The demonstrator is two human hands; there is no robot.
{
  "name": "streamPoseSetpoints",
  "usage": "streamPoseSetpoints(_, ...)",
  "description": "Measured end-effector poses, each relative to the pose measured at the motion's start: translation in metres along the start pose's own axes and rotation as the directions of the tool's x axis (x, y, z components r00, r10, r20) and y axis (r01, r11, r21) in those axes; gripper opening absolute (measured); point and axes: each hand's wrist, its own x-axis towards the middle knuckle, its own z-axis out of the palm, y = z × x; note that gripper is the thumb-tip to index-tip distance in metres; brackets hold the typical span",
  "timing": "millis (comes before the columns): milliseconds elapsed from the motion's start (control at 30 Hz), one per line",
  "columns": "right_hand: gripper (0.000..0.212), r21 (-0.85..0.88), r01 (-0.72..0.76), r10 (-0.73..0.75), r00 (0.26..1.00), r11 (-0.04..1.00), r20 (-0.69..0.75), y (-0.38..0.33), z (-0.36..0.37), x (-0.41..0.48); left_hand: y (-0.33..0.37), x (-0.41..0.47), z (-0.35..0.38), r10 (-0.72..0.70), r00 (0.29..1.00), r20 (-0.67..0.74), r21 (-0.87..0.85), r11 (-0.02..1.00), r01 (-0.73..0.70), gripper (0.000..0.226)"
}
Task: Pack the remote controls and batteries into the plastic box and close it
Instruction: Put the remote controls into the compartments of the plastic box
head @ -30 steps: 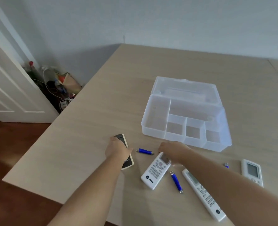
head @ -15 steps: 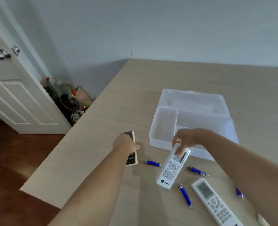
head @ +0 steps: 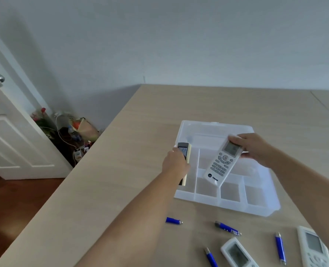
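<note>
The clear plastic box [head: 263, 208] lies open on the table, its lid [head: 215, 127] flat behind it. My left hand [head: 176, 165] holds a black and cream remote [head: 184, 151] over the box's long left compartment. My right hand [head: 254, 148] grips a white remote [head: 222, 162] by its screen end, tilted above the middle compartments. Two more white remotes [head: 236, 254] [head: 314, 247] lie on the table near the bottom edge. Several blue batteries [head: 173, 221] [head: 227, 228] [head: 280, 247] [head: 210, 258] are scattered in front of the box.
The wooden table [head: 121, 170] runs to a left edge with a drop to the floor. A white door [head: 11, 132] and a pile of clutter [head: 73, 135] stand in the corner beyond it.
Both hands have lifted their remotes off the table and carried them forward over the open box. The camera has tilted up.
</note>
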Motion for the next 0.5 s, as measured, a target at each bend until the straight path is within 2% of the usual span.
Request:
streamPoseSetpoints(133,0.026,0.131,-0.029,0.045,0.992,0.991,-0.121,0.022,-0.007,0.024,0.002,0.016,0.034,0.012,0.998,0.066,0.184,0.983,-0.025,0.070)
streamPoseSetpoints(267,0.026,0.248,-0.102,0.137,0.982,0.963,-0.129,0.047,-0.008,0.039,-0.008,0.024,0.060,0.045,0.992,0.119,0.402,0.911,-0.090,0.080)
streamPoseSetpoints(333,0.026,0.297,-0.122,0.162,0.980,0.947,-0.115,0.057,-0.005,0.044,-0.010,0.027,0.067,0.038,0.991,0.129,0.448,0.889,-0.092,0.071)
streamPoseSetpoints(433,0.024,0.408,-0.146,0.215,0.968,0.901,-0.129,0.067,0.000,0.049,-0.010,0.029,0.068,0.017,0.991,0.131,0.469,0.880,-0.077,0.038)
streamPoseSetpoints(500,0.023,0.482,-0.152,0.242,0.962,0.863,-0.130,0.072,0.004,0.051,-0.008,0.028,0.068,0.044,0.991,0.128,0.507,0.856,-0.103,0.036)
